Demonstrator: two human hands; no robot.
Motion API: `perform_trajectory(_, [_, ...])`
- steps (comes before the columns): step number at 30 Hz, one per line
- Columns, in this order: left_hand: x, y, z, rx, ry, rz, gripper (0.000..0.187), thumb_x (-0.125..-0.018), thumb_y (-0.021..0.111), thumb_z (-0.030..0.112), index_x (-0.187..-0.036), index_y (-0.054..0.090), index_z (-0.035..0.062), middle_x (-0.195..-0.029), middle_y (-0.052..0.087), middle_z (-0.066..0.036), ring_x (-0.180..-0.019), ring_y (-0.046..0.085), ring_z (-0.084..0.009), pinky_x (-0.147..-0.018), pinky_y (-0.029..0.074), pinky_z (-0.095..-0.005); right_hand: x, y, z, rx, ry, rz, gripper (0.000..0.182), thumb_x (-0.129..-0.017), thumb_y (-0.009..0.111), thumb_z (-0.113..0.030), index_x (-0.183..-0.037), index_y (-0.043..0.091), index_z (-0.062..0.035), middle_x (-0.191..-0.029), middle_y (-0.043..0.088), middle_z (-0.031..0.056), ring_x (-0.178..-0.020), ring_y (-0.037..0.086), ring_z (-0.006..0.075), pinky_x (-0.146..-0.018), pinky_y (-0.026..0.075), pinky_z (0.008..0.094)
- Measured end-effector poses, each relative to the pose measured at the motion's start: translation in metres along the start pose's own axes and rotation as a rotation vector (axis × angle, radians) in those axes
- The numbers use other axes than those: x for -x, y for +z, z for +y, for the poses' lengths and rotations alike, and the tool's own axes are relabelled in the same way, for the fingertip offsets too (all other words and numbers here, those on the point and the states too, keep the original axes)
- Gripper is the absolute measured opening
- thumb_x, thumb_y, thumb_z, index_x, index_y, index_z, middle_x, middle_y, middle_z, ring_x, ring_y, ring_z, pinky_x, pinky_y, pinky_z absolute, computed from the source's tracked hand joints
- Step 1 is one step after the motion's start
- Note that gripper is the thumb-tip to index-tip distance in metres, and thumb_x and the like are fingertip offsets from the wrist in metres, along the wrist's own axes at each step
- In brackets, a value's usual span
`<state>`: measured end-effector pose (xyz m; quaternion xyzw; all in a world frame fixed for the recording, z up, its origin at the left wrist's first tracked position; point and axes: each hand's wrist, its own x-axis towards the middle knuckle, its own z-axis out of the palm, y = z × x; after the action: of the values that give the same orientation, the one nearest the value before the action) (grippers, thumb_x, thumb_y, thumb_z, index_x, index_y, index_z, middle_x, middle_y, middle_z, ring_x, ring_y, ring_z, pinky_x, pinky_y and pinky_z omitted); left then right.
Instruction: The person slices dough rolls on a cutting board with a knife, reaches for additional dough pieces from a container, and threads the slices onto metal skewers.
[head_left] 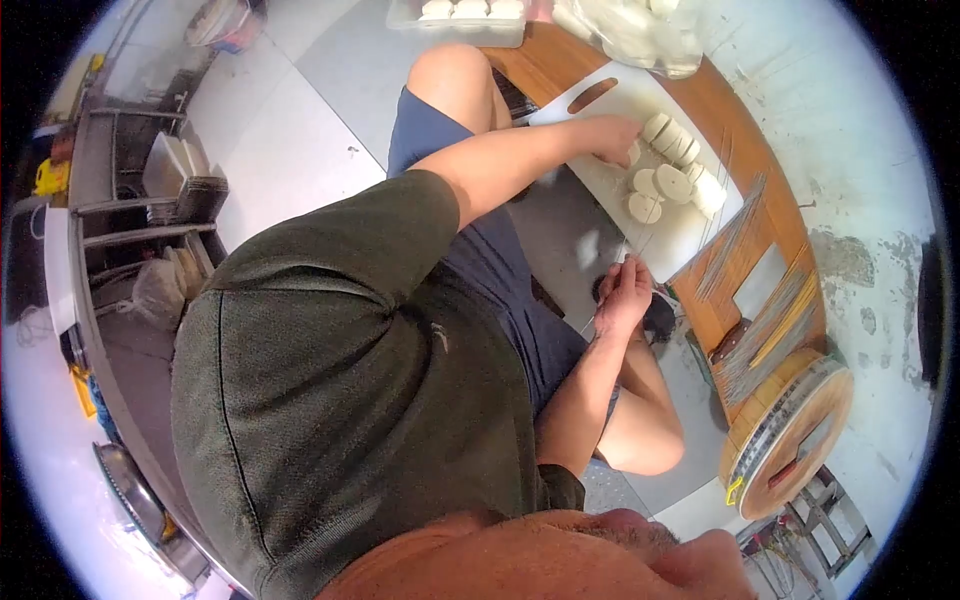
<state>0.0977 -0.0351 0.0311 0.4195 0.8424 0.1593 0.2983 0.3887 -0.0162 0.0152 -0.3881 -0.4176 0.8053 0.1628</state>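
My left hand (612, 138) reaches over the white cutting board (600, 180), its fingers closed on a small white slice (633, 153). Lower in the head view, my right hand (626, 292) pinches a thin skewer (645, 238) beside the board's near edge. The skewer's far end points up at a cluster of round white slices (672, 183) on the board. Behind them lies a row of thicker white pieces (670, 138).
Loose thin skewers (728, 245) and a denser bundle (775, 325) lie on the wooden table (740, 130), near a cleaver (762, 280). A round chopping block (800, 435) stands at its right end. A plastic bag (640, 35) and a clear tub (460, 30) hold white pieces.
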Motion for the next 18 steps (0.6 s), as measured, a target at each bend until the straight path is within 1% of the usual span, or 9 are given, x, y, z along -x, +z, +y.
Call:
perform_trajectory(2, [0.001,0.000,-0.005,0.090,0.004,0.138,0.056,-0.076,0.076,0.028,-0.125,0.062,0.0027,-0.123,0.064,-0.018,-0.106,0.064,-0.0341,-0.090,0.052,-0.0431,0.002,0.002,-0.003,0.006,-0.001,0.001,0.014,-0.099,0.060,-0.019,-0.100,0.056,-0.0055,-0.070,0.058,0.0030,-0.049,0.045,0.0083,-0.042,0.032,0.0209])
perform_trajectory(4, [0.000,0.002,-0.013,0.640,-0.171,0.205,0.055,-0.079,0.075,0.022,-0.129,0.060,0.0032,-0.126,0.062,-0.015,-0.104,0.065,-0.0309,-0.088,0.053,-0.0412,0.004,0.003,-0.002,0.010,-0.005,-0.014,0.014,-0.099,0.059,-0.018,-0.101,0.057,-0.0048,-0.069,0.058,0.0029,-0.048,0.045,0.0083,-0.042,0.032,0.0209])
perform_trajectory(6, [0.002,0.001,-0.018,1.163,-0.206,0.253,0.052,-0.082,0.074,0.018,-0.130,0.057,0.0039,-0.121,0.063,-0.013,-0.102,0.065,-0.0277,-0.084,0.055,-0.0403,0.004,0.005,0.000,0.015,-0.019,-0.047,0.014,-0.099,0.059,-0.018,-0.101,0.057,-0.0041,-0.069,0.057,0.0027,-0.048,0.045,0.0082,-0.042,0.032,0.0210])
perform_trajectory(8, [0.010,0.004,-0.016,1.662,-0.082,0.276,0.047,-0.086,0.074,0.015,-0.128,0.055,0.0049,-0.107,0.066,-0.013,-0.099,0.066,-0.0248,-0.079,0.056,-0.0406,0.005,0.005,0.002,0.030,-0.004,-0.060,0.013,-0.099,0.059,-0.017,-0.101,0.058,-0.0040,-0.069,0.058,0.0030,-0.048,0.045,0.0083,-0.042,0.032,0.0213])
perform_trajectory(11, [0.018,-0.004,-0.008,1.885,-0.135,0.292,0.056,-0.089,0.067,0.004,-0.139,0.045,0.0140,-0.117,0.062,-0.013,-0.101,0.065,-0.0283,-0.084,0.056,-0.0442,0.006,0.005,0.006,0.044,0.014,-0.084,0.012,-0.099,0.059,-0.016,-0.102,0.058,-0.0040,-0.070,0.059,0.0035,-0.049,0.046,0.0083,-0.043,0.033,0.0214])
perform_trajectory(13, [-0.019,0.029,-0.045,1.532,0.102,0.316,0.072,-0.091,0.065,0.005,-0.150,0.024,0.0150,-0.132,0.052,-0.012,-0.110,0.062,-0.0288,-0.092,0.054,-0.0478,0.009,0.007,0.006,0.062,0.037,-0.079,0.011,-0.099,0.058,-0.015,-0.103,0.058,-0.0041,-0.070,0.060,0.0036,-0.049,0.046,0.0083,-0.043,0.034,0.0215])
perform_trajectory(15, [-0.019,0.028,-0.045,1.568,0.101,0.322,0.080,-0.092,0.063,0.005,-0.155,0.014,0.0158,-0.138,0.049,-0.013,-0.114,0.060,-0.0300,-0.096,0.052,-0.0506,0.012,0.011,0.003,0.092,0.072,-0.059,0.011,-0.099,0.058,-0.014,-0.104,0.058,-0.0044,-0.071,0.060,0.0035,-0.049,0.046,0.0083,-0.043,0.034,0.0215])
perform_trajectory(17, [0.016,-0.007,-0.004,2.000,-0.139,0.304,0.079,-0.092,0.062,0.004,-0.155,0.016,0.0164,-0.136,0.050,-0.014,-0.114,0.060,-0.0317,-0.095,0.052,-0.0524,0.010,0.007,0.007,0.099,0.075,-0.071,0.011,-0.099,0.058,-0.014,-0.105,0.058,-0.0044,-0.070,0.060,0.0033,-0.049,0.046,0.0083,-0.043,0.034,0.0216])
perform_trajectory(18, [0.015,-0.007,-0.004,2.000,-0.125,0.310,0.080,-0.093,0.062,0.003,-0.155,0.014,0.0163,-0.136,0.050,-0.015,-0.113,0.061,-0.0324,-0.094,0.053,-0.0522,0.010,0.007,0.008,0.102,0.076,-0.078,0.011,-0.099,0.058,-0.014,-0.105,0.059,-0.0043,-0.070,0.060,0.0032,-0.049,0.046,0.0083,-0.043,0.034,0.0216])
